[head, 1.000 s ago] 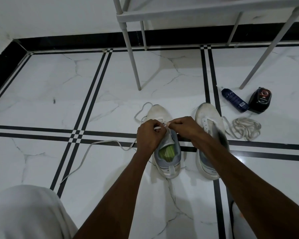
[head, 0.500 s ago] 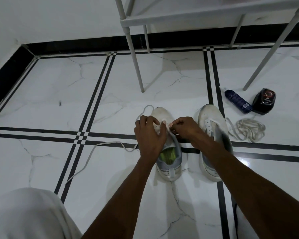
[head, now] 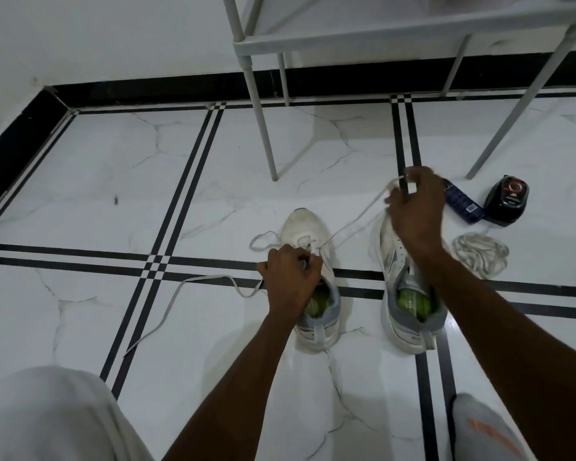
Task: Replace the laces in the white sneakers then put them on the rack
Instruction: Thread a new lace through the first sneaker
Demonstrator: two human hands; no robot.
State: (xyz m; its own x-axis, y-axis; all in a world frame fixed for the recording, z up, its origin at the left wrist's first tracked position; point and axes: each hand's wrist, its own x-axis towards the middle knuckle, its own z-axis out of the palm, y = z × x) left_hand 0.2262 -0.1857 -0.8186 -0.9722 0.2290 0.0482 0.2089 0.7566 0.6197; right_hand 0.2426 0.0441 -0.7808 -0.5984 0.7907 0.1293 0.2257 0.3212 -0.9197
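White marble floor point(head: 97, 194), two sneakers point(head: 313, 227), coiled lace point(head: 479, 254), bottle point(head: 461, 204), rack legs point(head: 263, 128)

The light is dim, cool and even, giving a bluish-grey cast. The glossy marble floor point(head: 213, 201) carries soft reflections and a bright sheen beside the right sneaker point(head: 409, 294). Shadows are faint and diffuse, pooled beneath the forearms and rack legs point(head: 263, 128). The right hand point(head: 414, 207) is slightly motion-blurred. Wide-angle distortion bows the floor stripes and skirting toward the edges.
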